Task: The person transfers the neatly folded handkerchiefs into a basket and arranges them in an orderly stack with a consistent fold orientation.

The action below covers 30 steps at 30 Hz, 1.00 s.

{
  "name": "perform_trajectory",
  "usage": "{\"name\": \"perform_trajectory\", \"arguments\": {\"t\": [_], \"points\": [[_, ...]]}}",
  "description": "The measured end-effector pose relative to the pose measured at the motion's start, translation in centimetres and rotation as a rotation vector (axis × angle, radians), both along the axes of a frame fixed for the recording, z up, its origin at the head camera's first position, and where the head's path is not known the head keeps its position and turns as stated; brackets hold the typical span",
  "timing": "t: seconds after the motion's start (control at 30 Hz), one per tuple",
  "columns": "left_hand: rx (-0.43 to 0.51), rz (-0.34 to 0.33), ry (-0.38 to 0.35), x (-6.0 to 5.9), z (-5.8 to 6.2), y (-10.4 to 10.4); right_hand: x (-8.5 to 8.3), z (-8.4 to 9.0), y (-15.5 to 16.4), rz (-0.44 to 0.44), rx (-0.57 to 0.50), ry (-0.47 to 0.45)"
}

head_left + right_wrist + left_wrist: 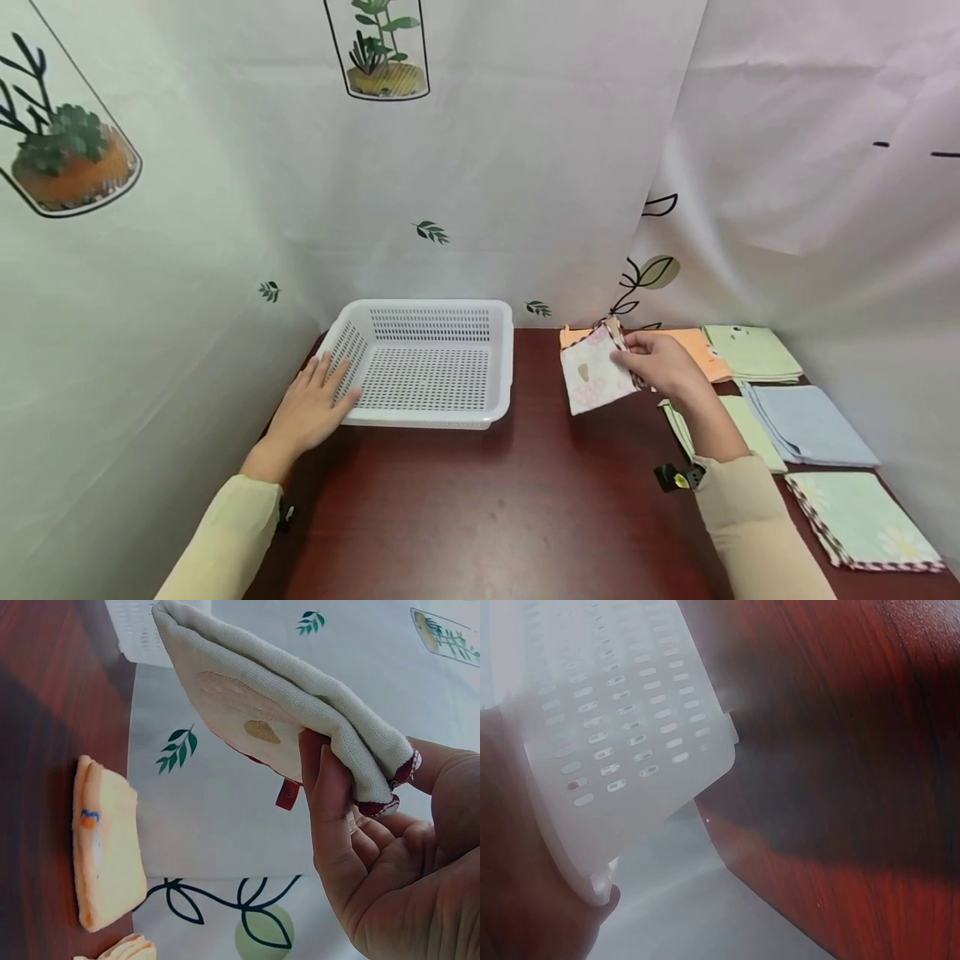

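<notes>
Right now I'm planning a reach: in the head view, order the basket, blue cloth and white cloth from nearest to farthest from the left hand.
1. Basket: the left hand rests on its left rim.
2. White cloth: right of the basket, pinched in the right hand.
3. Blue cloth: farther right.

Pale, plant-printed sheeting [525, 183] is hanging far, left and right (lightly creased), while a glossy dark-red table [442, 517] is stretching near.

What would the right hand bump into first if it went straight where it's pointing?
Probably the white basket: the right hand points left toward its right side, with the folded cloth it pinches leading. The hand's height is unclear, so it might pass over the top.
</notes>
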<state>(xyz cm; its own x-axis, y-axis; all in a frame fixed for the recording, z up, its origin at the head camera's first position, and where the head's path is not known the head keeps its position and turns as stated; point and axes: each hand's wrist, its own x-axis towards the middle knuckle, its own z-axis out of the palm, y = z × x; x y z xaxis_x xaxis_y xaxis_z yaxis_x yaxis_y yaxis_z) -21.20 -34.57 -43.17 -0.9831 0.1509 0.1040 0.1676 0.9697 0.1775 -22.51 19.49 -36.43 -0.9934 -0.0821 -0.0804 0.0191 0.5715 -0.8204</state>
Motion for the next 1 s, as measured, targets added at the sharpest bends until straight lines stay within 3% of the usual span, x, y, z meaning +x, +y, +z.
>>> {"name": "perform_trajectory", "arguments": {"t": [0.43, 0.67, 1.0], "points": [[0.014, -0.008, -0.008, 0.2, -0.3, -0.1, -0.9, 0.9, -1.7, 0.009, -0.070, -0.006], [0.015, -0.011, 0.012, 0.1, -0.2, 0.0, -1.6, 1.4, -2.7, 0.013, -0.162, -0.042], [0.002, 0.011, 0.007, 0.1, -0.1, 0.2, -2.8, 2.0, -4.0, 0.049, -0.168, -0.034]]}}
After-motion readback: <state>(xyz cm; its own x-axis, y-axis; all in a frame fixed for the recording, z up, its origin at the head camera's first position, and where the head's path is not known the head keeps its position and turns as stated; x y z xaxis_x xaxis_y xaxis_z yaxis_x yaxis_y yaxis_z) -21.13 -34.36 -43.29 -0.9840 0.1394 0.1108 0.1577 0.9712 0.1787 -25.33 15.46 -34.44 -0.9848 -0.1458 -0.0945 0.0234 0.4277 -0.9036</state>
